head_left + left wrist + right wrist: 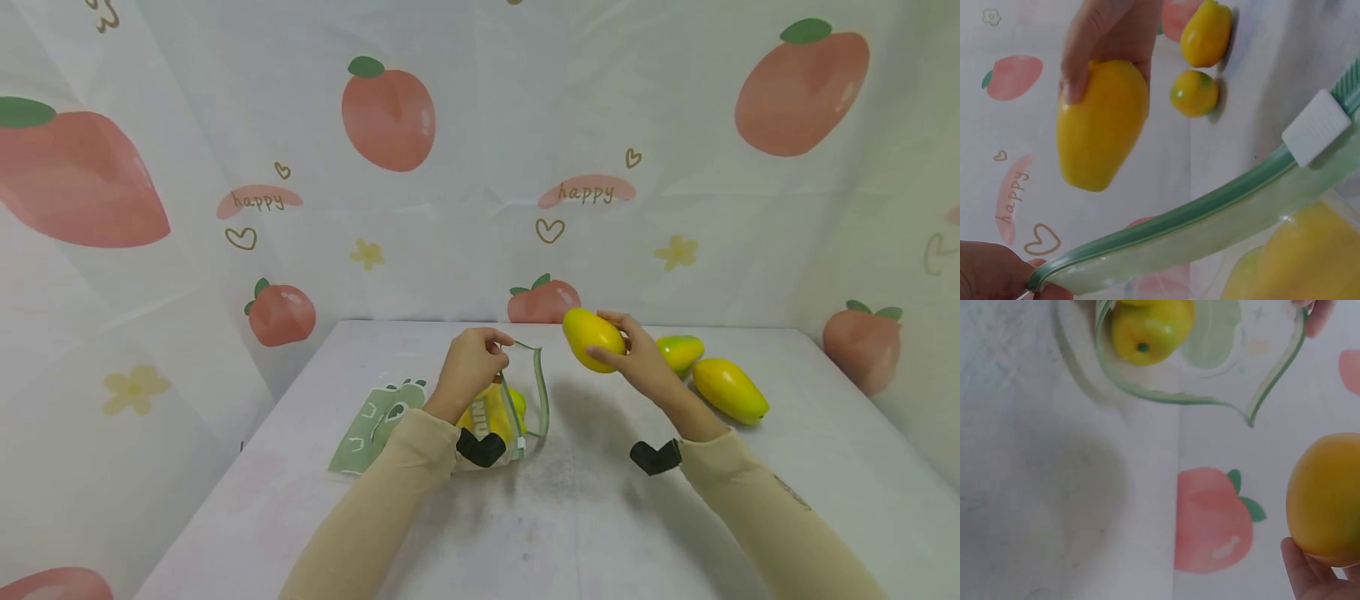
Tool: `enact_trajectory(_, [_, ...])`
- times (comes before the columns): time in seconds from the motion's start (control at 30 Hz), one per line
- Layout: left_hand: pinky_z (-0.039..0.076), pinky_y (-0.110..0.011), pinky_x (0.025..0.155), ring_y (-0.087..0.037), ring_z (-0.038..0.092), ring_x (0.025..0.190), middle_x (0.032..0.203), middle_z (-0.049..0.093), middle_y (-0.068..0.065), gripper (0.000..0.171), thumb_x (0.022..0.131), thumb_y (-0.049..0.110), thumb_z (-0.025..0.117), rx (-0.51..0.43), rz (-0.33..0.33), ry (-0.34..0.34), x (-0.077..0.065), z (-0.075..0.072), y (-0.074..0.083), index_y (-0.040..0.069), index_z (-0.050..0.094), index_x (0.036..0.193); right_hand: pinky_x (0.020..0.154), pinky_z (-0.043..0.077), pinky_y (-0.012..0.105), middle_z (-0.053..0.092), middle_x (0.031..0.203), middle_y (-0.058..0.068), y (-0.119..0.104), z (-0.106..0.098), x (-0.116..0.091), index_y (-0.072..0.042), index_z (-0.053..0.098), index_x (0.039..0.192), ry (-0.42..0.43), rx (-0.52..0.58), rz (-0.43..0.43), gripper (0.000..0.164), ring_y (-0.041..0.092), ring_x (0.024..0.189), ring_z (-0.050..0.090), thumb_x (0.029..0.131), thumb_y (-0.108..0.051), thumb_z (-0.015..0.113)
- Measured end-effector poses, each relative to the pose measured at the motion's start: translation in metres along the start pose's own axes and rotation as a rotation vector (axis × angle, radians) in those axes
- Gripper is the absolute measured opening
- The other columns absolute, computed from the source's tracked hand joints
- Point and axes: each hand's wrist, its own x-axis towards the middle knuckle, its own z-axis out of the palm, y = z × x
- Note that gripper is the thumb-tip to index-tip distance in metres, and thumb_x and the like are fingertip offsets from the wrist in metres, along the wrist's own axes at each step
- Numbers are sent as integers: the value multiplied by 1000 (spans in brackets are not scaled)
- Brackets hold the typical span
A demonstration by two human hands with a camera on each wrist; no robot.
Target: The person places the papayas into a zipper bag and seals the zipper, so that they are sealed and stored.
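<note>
The fruit [592, 339] is up off the bench, in the right hand [632, 354], whose fingers wrap one end and leave the other free. It is apart from the bag [480, 414], to the right of its mouth. The left hand [474, 362] pinches the rim between thumb and fingers, holding the mouth open towards the right; the white slider [1316, 127] sits on the rim's near side. Yellow fruit [1152, 331] shows inside, close to the opening.

For clean work here, I would keep that rim pinched high and taut so the mouth does not sag, lead with the free end, and mind the slider. The fruit within lies near the mouth and could need nudging deeper. The smooth skin may slip, so a firm hold is wise.

Two more fruits [731, 390] lie on the bench [585, 533] beyond the right wrist. The bench is pale and faintly marked. Behind it hangs a white cloth [465, 242] printed with red fruit, flowers, hearts and "happy".
</note>
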Motion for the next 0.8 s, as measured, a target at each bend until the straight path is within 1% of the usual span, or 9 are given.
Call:
enact_trajectory(0.07, [56, -25, 58, -15, 61, 56, 77, 55, -5, 25, 87, 1, 58, -1, 1, -3, 0, 0, 0, 9, 72, 106, 94, 51, 35, 33, 149, 21, -5, 0, -2, -6, 28, 150, 1, 9, -16, 68, 36, 112, 53, 95, -28, 62])
enact_trajectory(0.17, [56, -25, 58, -15, 61, 56, 77, 55, -5, 25, 87, 1, 57, 0, 1, -2, 0, 0, -1, 9, 72, 106, 88, 50, 22, 33, 148, 20, -10, 0, -6, -7, 28, 150, 0, 31, -36, 67, 35, 112, 53, 95, -25, 61])
enact_trajectory(0.27, [56, -25, 58, -15, 61, 56, 77, 54, -5, 26, 86, 0, 57, 0, 9, 1, 1, 1, -1, 9, 72, 106, 83, 49, 14, 34, 148, 19, -15, 0, -9, -8, 29, 150, 1, 49, -55, 65, 34, 112, 53, 95, -24, 61])
enact_trajectory(0.33, [56, -25, 58, -15, 60, 55, 76, 54, -5, 26, 86, 0, 57, -3, 13, 3, 1, 1, -1, 9, 72, 105, 82, 49, 13, 35, 146, 19, -17, 2, -11, -8, 31, 149, 0, 62, -69, 65, 34, 112, 53, 94, -23, 62])
enact_trajectory(0.6, [56, -25, 58, -16, 60, 54, 76, 54, -6, 26, 85, -1, 57, 1, 19, 2, 0, 0, 0, 7, 72, 105, 81, 51, 15, 40, 138, 19, -22, 12, -18, -7, 33, 147, -24, 103, -103, 63, 31, 106, 53, 93, -20, 64])
enact_trajectory(0.7, [57, -25, 58, -16, 60, 54, 76, 55, -6, 26, 85, -1, 57, 3, 21, 4, 0, 0, 1, 7, 72, 104, 80, 52, 17, 42, 136, 18, -24, 16, -21, -7, 35, 145, -34, 107, -111, 61, 31, 103, 54, 93, -18, 65])
enact_trajectory(0.8, [57, -25, 58, -16, 60, 54, 76, 55, -6, 26, 85, 0, 57, 5, 20, 7, 1, 0, 0, 7, 72, 105, 79, 53, 19, 43, 135, 18, -23, 22, -24, -9, 37, 144, -39, 84, -121, 60, 31, 101, 54, 92, -18, 66])
